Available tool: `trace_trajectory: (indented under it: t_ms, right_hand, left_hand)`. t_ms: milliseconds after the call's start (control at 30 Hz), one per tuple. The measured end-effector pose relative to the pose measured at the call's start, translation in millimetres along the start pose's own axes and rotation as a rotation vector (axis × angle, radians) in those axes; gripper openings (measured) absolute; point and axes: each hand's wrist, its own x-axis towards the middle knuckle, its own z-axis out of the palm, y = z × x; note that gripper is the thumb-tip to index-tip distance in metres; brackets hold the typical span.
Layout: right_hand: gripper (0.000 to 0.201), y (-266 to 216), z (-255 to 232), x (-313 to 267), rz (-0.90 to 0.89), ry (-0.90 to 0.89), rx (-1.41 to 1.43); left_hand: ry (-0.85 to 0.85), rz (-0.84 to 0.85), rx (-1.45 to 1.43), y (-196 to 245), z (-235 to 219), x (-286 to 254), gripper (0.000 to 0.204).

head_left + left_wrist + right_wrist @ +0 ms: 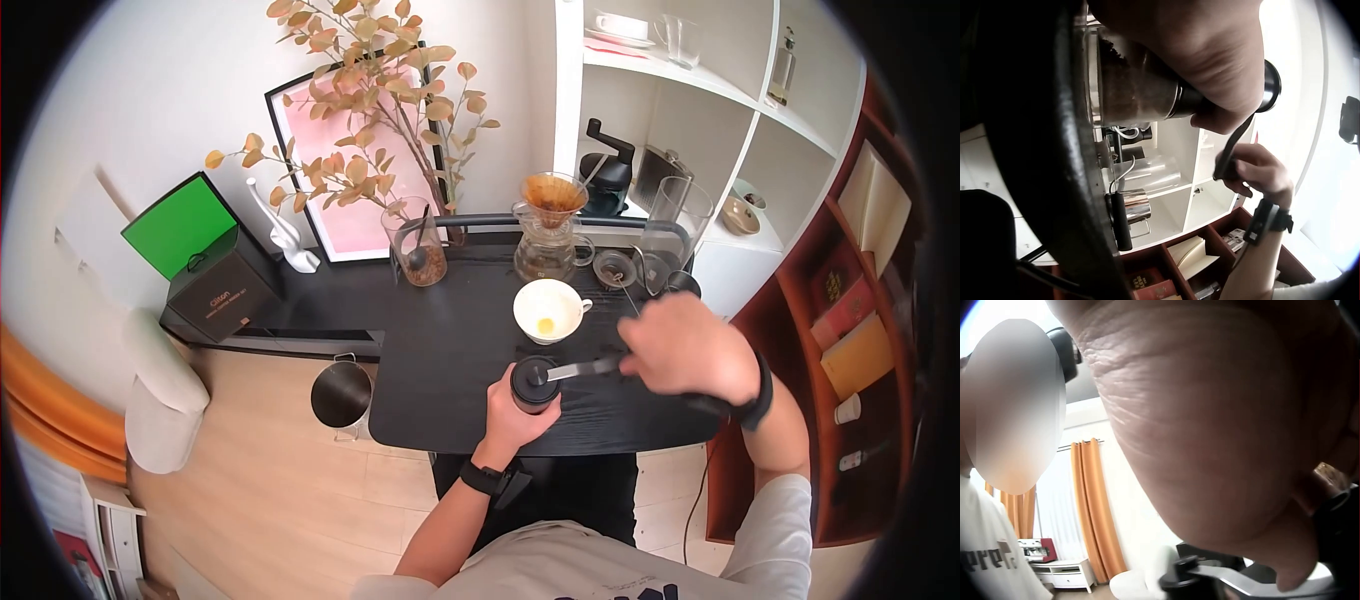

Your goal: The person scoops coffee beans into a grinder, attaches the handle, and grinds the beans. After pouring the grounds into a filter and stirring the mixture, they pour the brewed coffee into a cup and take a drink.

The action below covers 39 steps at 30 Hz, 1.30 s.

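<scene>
Near the front edge of the black table, my left hand (517, 424) grips a hand coffee grinder (533, 388) with a black lid, held upright. Its clear lower jar (1138, 87), with dark coffee grounds inside, shows in the left wrist view. A flat metal crank (590, 368) reaches right from the lid. My right hand (690, 348) holds the knob at the crank's outer end, its fingers curled around it. In the right wrist view the palm fills most of the picture, above the crank arm (1241, 582).
Just behind the grinder stands a white cup (535, 300) with something yellow inside. Beyond are a dripper with a brown filter (553, 192) on a glass server (543, 258), a jar of coffee beans (428, 268) and a tall glass cylinder (682, 205). A bin (341, 393) stands at the left.
</scene>
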Motion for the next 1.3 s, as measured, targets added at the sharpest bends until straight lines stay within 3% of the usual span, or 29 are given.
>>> trace_trajectory:
  t_ms: [33, 67, 167, 233, 300, 367, 433, 467, 500, 567, 600, 733, 767, 833, 867, 967, 1100, 1200, 1300]
  right_hand:
    - [0.029, -10.1, 0.9, -19.5, -0.053, 0.077, 0.015]
    - [0.029, -24.9, -8.5, -31.2, -0.044, -0.060, 0.047]
    - [0.036, -63.0, -7.9, -56.9, -0.323, -0.078, 0.096]
    - [0.030, -104.0, 16.0, -60.9, -0.302, 0.107, -0.018]
    - [0.020, -130.3, 17.2, -49.7, -0.404, 0.299, -0.085]
    - [0.020, -144.6, 30.7, -23.5, -0.418, 0.374, -0.016]
    - [0.021, -148.3, 32.9, 11.8, -0.619, 0.602, 0.076]
    - [0.022, -154.4, 39.6, 29.4, -0.614, 0.656, 0.136]
    - [0.023, -160.4, 44.8, 45.6, -0.610, 0.709, 0.198]
    - [0.023, -164.6, 39.1, 73.2, -0.583, 0.635, 0.064]
    - [0.022, -164.2, 36.5, 90.4, -0.567, 0.585, 0.091]
    - [0.018, -133.3, 15.9, 144.1, -0.490, 0.400, 0.064]
    - [0.017, -123.9, 13.3, 154.7, -0.453, 0.365, 0.056]
    - [0.016, -98.0, 14.1, 164.7, -0.353, 0.344, -0.058]
    - [0.016, -82.9, 21.2, 170.4, -0.287, 0.348, -0.064]
    - [0.018, -32.7, 25.4, 154.5, -0.172, 0.298, -0.016]
    - [0.024, 7.8, 25.8, 87.7, -0.026, 0.229, -0.026]
    - [0.024, 3.7, 18.0, 27.6, 0.044, 0.122, -0.047]
    - [0.019, -30.4, 8.2, -26.4, 0.058, 0.026, -0.061]
  left_hand:
    - [0.006, -0.001, 0.000, 1.1, -0.7, 0.6, 0.036]
    - [0.005, 0.005, 0.006, 2.0, -2.0, 1.6, 0.037]
    - [-0.011, -0.021, -0.009, -7.9, -0.9, -0.3, 0.037]
    - [-0.035, -0.054, -0.024, -13.1, -0.7, -2.3, 0.037]
    - [-0.036, -0.078, -0.001, -13.3, -1.3, -3.9, 0.036]
    - [-0.059, -0.109, 0.023, -13.5, -1.6, -6.2, 0.034]
    - [-0.046, -0.250, 0.005, -14.0, -0.8, -6.5, 0.034]
    - [-0.049, -0.237, -0.002, -3.1, -3.3, -3.9, 0.014]
    - [-0.058, -0.234, 0.001, 1.2, -2.3, -4.0, 0.014]
    - [-0.064, -0.471, 0.039, 6.3, -0.7, -8.7, 0.018]
    - [-0.070, -0.469, 0.043, 6.6, -1.9, -9.4, 0.018]
    - [-0.075, 0.359, 0.602, 0.4, -9.3, -8.9, 0.022]
    - [-0.074, 0.360, 0.603, -3.2, -7.4, -7.6, 0.022]
    - [-0.018, -0.091, -0.106, -9.7, -0.1, -4.1, 0.024]
    - [-0.015, -0.127, -0.126, -8.7, 0.5, -5.3, 0.020]
    - [-0.016, -0.099, -0.066, -23.9, 2.4, -8.9, 0.034]
    - [-0.004, -0.069, -0.068, -17.6, 2.5, -4.3, 0.036]
    - [-0.004, -0.046, -0.041, -14.7, 1.2, -2.9, 0.038]
    - [-0.016, -0.011, -0.004, -8.1, 0.4, -0.8, 0.039]
